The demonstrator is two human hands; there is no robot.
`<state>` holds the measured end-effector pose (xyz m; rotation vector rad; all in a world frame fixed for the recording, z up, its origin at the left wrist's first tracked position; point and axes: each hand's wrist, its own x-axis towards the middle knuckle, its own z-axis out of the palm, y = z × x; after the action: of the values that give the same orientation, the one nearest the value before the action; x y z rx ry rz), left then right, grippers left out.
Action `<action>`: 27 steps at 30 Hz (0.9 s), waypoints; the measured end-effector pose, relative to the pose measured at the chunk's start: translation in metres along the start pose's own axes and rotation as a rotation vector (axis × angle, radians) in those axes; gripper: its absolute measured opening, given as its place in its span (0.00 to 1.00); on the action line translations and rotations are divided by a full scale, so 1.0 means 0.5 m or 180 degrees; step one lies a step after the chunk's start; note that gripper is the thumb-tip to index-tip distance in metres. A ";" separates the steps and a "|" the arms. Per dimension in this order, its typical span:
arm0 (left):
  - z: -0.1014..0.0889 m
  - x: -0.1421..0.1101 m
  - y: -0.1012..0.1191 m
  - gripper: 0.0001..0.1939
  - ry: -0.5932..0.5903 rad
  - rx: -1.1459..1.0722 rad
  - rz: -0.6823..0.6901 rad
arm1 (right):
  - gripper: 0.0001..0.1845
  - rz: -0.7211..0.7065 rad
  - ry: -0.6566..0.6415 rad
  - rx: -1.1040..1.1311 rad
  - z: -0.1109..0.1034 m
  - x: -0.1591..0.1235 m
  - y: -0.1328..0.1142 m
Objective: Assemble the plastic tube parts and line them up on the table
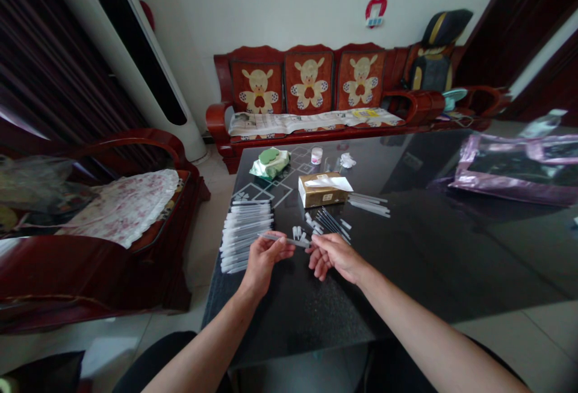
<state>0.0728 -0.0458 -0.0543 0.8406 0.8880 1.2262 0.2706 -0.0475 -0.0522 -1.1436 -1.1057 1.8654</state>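
Over the near part of the black glass table (428,248), my left hand (265,258) pinches one end of a thin grey pen (284,239). My right hand (333,254) grips the pen's other end with curled fingers. Left of my hands lies a neat row of several finished pens (246,233). Just beyond my hands lie small white caps (301,232) and a bundle of dark refills (332,222). A few clear pen barrels (368,203) rest beside a brown tissue box (321,189).
A green wet-wipe pack (270,161), a small white cup (316,154) and crumpled tissue (347,159) sit at the table's far end. A pink plastic bag (515,170) lies far right. A red wooden sofa (316,98) stands behind, an armchair (99,230) at left.
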 end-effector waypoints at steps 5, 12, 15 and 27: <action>0.002 0.000 0.000 0.17 0.0044 -0.0014 -0.0029 | 0.16 -0.0191 -0.0015 -0.0026 -0.001 -0.001 0.000; 0.002 -0.001 0.001 0.16 -0.0033 0.0009 -0.0009 | 0.20 -0.0017 0.0010 -0.0065 0.001 -0.001 -0.001; 0.002 -0.002 0.001 0.15 -0.0044 0.0036 -0.0002 | 0.21 -0.0002 0.0027 -0.0058 0.001 -0.001 -0.002; 0.003 -0.003 0.003 0.16 -0.0041 -0.0003 -0.0017 | 0.21 -0.0049 -0.0122 -0.0037 0.004 -0.005 0.001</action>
<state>0.0736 -0.0472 -0.0522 0.8441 0.8786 1.2153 0.2697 -0.0505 -0.0511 -1.1071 -1.1451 1.8783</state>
